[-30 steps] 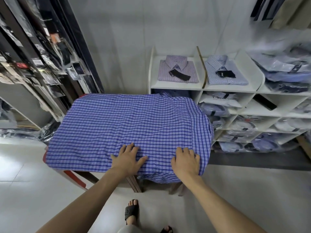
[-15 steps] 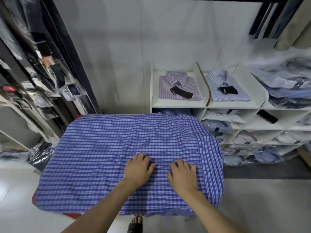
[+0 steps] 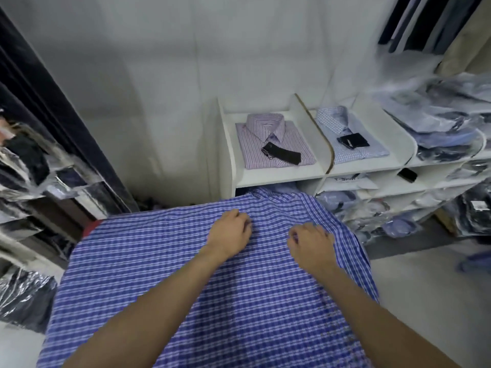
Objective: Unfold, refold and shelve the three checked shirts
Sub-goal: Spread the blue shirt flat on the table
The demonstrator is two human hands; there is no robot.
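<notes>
Blue checked shirt: matt woven cloth, creased.

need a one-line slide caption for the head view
Both hands, left hand and right hand, rest with curled fingers on a spread blue checked shirt; two folded shirts lie on the white shelf beyond.

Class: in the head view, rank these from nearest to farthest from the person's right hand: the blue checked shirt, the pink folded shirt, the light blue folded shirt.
From the right hand:
1. Blue checked shirt, directly under it.
2 and 3. Light blue folded shirt, right shelf compartment, and pink folded shirt, left compartment: too close to call.
</notes>
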